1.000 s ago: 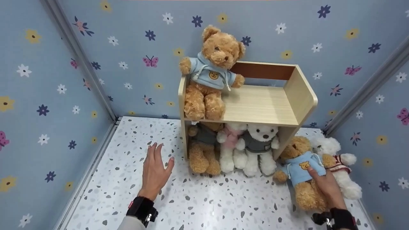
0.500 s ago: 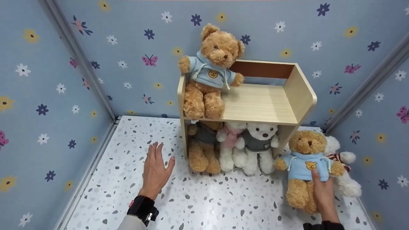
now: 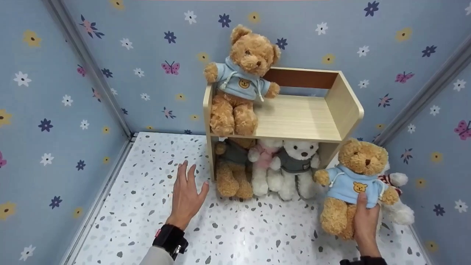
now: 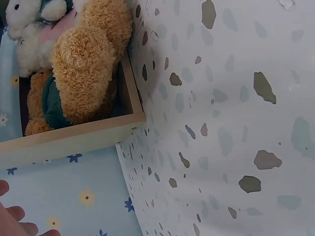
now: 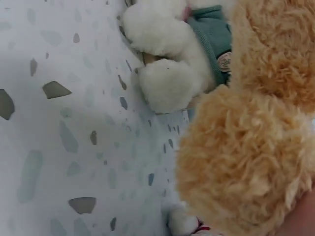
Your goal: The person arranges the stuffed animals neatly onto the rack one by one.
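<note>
My right hand grips a brown teddy bear in a light-blue hoodie, thumb on its front, to the right of the wooden shelf. In the right wrist view the bear's furry legs fill much of the picture. Over the floor left of the shelf, my left hand has its fingers extended and touches nothing. Another teddy bear in a blue hoodie sits at the left of the upper shelf. Below are a brown bear in dark grey, a white toy in pink and a white dog in grey.
Behind the held bear, a white plush toy with a red-striped top is partly hidden at the right. Flowered blue wall panels enclose the speckled white floor at the back and both sides.
My right hand has lifted the blue-hoodie bear and turned it more upright, now covering more of the striped white toy. My left hand has shifted slightly right.
</note>
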`<state>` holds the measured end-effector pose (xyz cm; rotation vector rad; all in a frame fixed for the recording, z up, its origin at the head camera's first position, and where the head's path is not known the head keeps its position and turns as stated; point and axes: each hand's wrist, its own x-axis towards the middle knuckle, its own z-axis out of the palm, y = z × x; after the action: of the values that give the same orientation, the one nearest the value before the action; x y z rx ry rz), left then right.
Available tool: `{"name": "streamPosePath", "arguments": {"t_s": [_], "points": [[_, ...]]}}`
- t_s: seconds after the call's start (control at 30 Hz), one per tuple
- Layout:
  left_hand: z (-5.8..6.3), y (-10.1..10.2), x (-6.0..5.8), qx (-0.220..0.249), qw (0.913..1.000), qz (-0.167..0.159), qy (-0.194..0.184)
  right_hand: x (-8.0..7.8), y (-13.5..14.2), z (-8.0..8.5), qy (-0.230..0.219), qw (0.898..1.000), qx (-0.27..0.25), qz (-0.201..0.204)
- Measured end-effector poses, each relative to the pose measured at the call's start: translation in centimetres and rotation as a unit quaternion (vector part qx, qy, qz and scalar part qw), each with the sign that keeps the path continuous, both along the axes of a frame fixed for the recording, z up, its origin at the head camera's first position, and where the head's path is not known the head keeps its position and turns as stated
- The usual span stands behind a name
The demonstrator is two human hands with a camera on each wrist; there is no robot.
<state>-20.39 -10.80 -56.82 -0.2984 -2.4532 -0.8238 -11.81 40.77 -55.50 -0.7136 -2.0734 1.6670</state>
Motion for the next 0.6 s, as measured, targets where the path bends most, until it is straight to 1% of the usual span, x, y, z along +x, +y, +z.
{"name": "streamPosePath", "arguments": {"t_s": [0.1, 0.2, 0.3, 0.4, 0.47, 0.5, 0.57, 0.6], "points": [[0.0, 0.0, -0.1, -0.001, 1.0, -0.001, -0.007, -0.1, -0.4, -0.9, 0.054, 0.998, -0.019, -0.003], [0.0, -0.1, -0.1, -0.002, 0.9999, -0.003, -0.011, -0.1, -0.7, -1.6, 0.112, 0.993, -0.04, 0.002], [-0.1, -0.1, 0.0, -0.002, 0.9999, -0.002, -0.01, -0.2, -1.0, -1.9, 0.169, 0.984, -0.051, 0.012], [-0.1, -0.1, 0.0, -0.003, 1.0, -0.001, 0.0, 0.0, -1.4, -2.0, 0.23, 0.971, -0.043, 0.039], [-0.2, 0.1, 0.0, 0.0, 0.9997, -0.002, 0.024, 0.1, -1.9, -1.9, 0.262, 0.963, -0.04, 0.056], [-0.2, 0.1, 0.0, 0.005, 0.9991, -0.005, 0.043, 0.2, -2.1, -1.9, 0.268, 0.961, -0.036, 0.063], [-0.2, 0.3, 0.0, 0.019, 0.9959, -0.017, 0.087, 0.3, -2.6, -1.8, 0.268, 0.961, -0.032, 0.066], [-0.1, 0.4, 0.0, 0.026, 0.9931, -0.025, 0.111, 0.4, -2.9, -1.7, 0.262, 0.962, -0.032, 0.064]]}}
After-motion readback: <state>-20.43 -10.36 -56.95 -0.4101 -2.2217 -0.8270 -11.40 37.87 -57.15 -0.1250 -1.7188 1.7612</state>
